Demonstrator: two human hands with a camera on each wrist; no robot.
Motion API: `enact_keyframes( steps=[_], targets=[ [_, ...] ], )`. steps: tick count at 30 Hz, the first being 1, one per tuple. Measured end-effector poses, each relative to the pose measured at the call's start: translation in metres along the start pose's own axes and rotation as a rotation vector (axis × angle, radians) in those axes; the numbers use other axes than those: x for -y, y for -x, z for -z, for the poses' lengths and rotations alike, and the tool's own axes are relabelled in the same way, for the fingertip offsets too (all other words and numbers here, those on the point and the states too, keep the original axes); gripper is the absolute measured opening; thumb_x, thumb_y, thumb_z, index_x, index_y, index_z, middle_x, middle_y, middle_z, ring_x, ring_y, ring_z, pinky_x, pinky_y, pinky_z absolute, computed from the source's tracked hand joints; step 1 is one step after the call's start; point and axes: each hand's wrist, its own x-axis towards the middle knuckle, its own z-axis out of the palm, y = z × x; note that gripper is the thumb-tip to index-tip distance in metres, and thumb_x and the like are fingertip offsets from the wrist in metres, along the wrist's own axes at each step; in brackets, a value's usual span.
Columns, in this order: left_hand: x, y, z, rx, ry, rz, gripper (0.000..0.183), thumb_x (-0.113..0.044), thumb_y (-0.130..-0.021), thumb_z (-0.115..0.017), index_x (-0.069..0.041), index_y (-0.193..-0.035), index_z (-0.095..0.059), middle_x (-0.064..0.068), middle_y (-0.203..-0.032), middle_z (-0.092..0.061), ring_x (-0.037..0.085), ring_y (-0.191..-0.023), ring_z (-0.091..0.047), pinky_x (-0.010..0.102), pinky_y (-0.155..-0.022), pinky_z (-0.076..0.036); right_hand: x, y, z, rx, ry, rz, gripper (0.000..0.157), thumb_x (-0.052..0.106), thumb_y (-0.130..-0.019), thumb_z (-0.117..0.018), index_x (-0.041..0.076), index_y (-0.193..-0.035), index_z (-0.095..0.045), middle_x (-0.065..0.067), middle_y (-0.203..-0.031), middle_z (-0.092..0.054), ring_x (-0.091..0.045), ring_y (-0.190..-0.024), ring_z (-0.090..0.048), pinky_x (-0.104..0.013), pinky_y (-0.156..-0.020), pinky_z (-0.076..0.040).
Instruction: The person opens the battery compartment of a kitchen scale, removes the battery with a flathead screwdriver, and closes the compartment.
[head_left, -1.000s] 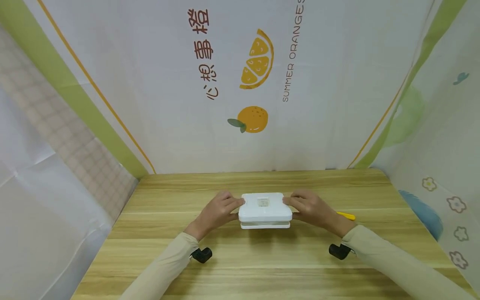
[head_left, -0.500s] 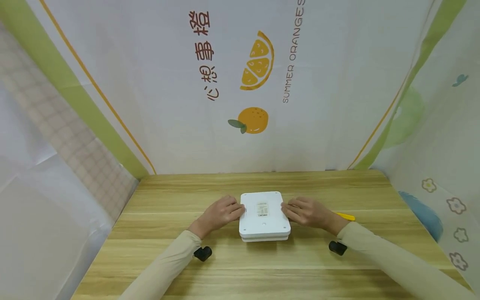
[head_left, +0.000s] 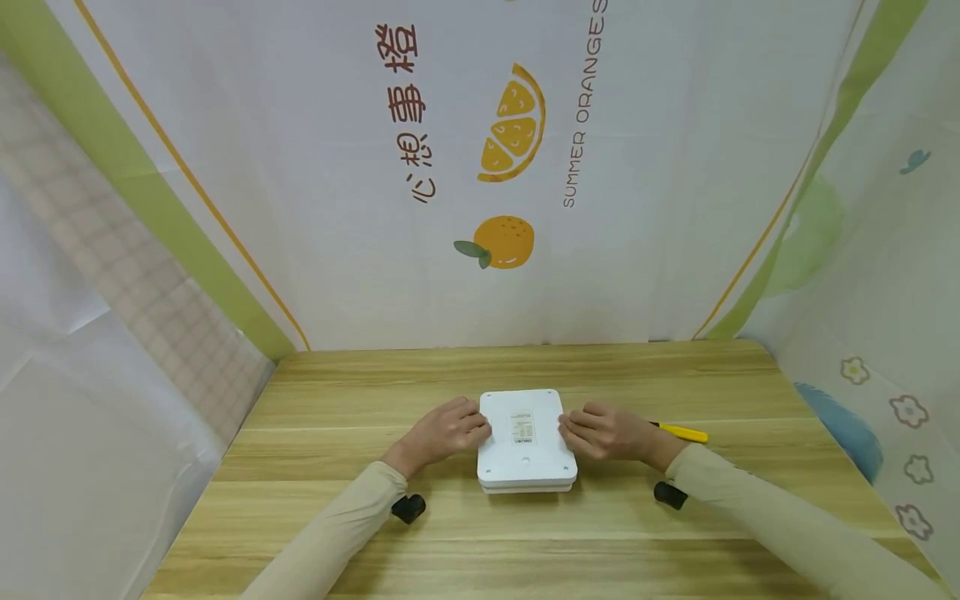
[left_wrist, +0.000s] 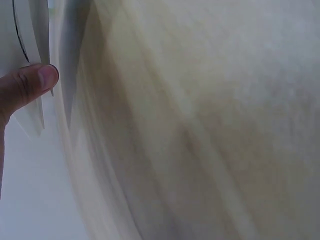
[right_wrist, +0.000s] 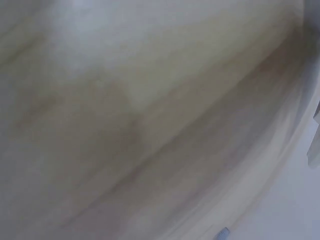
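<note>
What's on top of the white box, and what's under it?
The white box has a printed label and small marks near its corners on top. Wooden tabletop shows around it, but the box covers whatever is directly underneath, so I can't tell what's there.

Compared with a second ago, the white box (head_left: 498, 446) has its broad face turned further toward the head camera: that face shows longer, its label (head_left: 523, 427) looks larger, and small corner holes (head_left: 566, 469) are now visible. The left hand (head_left: 444, 428) and right hand (head_left: 606, 432) sit lower in view, and the yellow tool (head_left: 684, 432) now shows some black
</note>
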Motion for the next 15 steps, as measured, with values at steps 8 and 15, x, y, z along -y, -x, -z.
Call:
enact_keyframes(
  steps=[8,15],
  targets=[
    [-0.0022,-0.003,-0.005,0.004,-0.02,-0.028,0.052,0.009,-0.107,-0.026,-0.013,-0.081,-0.065,-0.006,-0.08,-0.07,0.013,-0.077,-0.059,0.021,-0.07,-0.053,0.0034,0.0022,-0.0056,-0.028,-0.008,0.017,0.033,-0.004,-0.105,-0.047,0.009,-0.087,-0.071,-0.003,-0.087,-0.077,-0.01,-0.079,-0.07,-0.019,-0.054,-0.052],
    [-0.004,-0.0035,-0.0035,0.06,-0.004,-0.02,0.046,0.007,-0.107,-0.032,-0.014,-0.082,-0.065,-0.006,-0.081,-0.071,0.012,-0.078,-0.058,0.02,-0.071,-0.053,0.0067,0.0029,-0.0072,-0.019,-0.028,0.02,0.036,-0.005,-0.104,-0.046,0.009,-0.084,-0.072,-0.003,-0.083,-0.077,-0.01,-0.077,-0.069,-0.018,-0.055,-0.054]
  ],
)
